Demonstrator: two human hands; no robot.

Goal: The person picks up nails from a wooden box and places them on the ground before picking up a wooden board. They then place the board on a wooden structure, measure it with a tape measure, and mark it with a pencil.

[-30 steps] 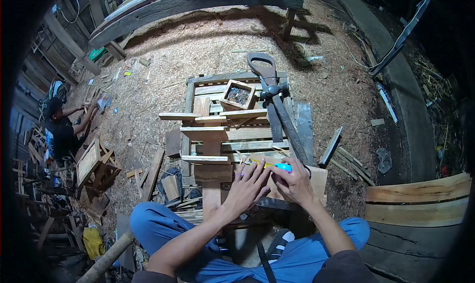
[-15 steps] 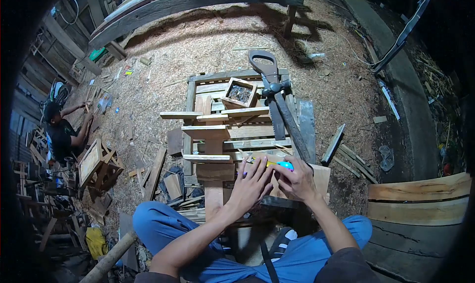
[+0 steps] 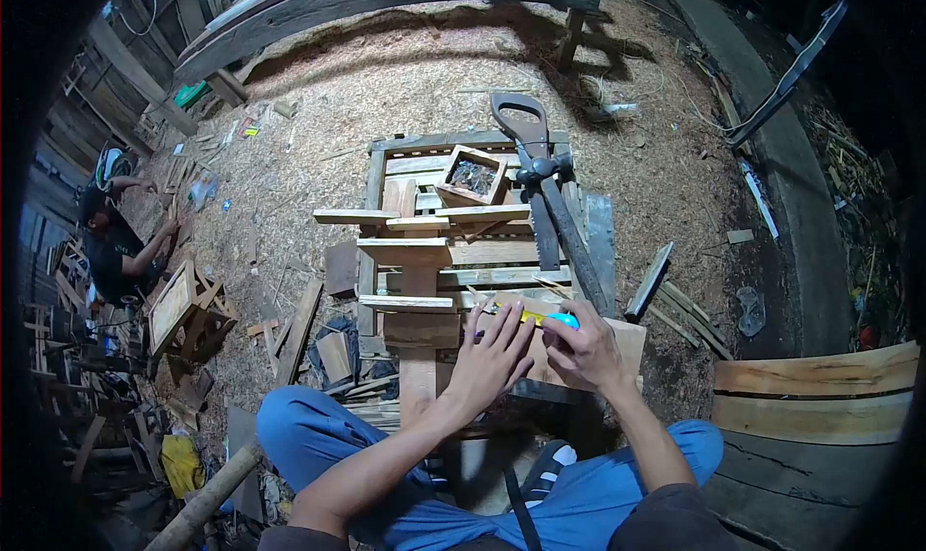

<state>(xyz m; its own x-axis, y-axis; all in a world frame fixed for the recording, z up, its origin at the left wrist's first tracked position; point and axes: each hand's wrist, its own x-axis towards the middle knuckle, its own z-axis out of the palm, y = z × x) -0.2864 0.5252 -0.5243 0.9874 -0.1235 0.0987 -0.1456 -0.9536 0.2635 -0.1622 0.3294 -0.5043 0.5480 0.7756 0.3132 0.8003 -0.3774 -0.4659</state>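
My left hand lies with fingers stretched over a pale wooden board, across the yellow blade of a tape measure. A small purple thing peeks out by its fingers; I cannot make out what it is. In my right hand is the blue case of the tape measure, resting on the same board. Left of the hands stands a wooden piece with several cross boards. A handsaw and a hammer lie beyond my right hand on a slatted wooden surface.
A small wooden box with small bits inside sits on the slatted surface. At the left, a co-worker is low to the ground near a wooden frame. Sawdust covers the ground. A long bench spans the back; planks lie at right.
The view has shifted slightly. A little more yellow blade shows between my hands, while both hands stay nearly in place. The co-worker's arms and head have moved slightly.
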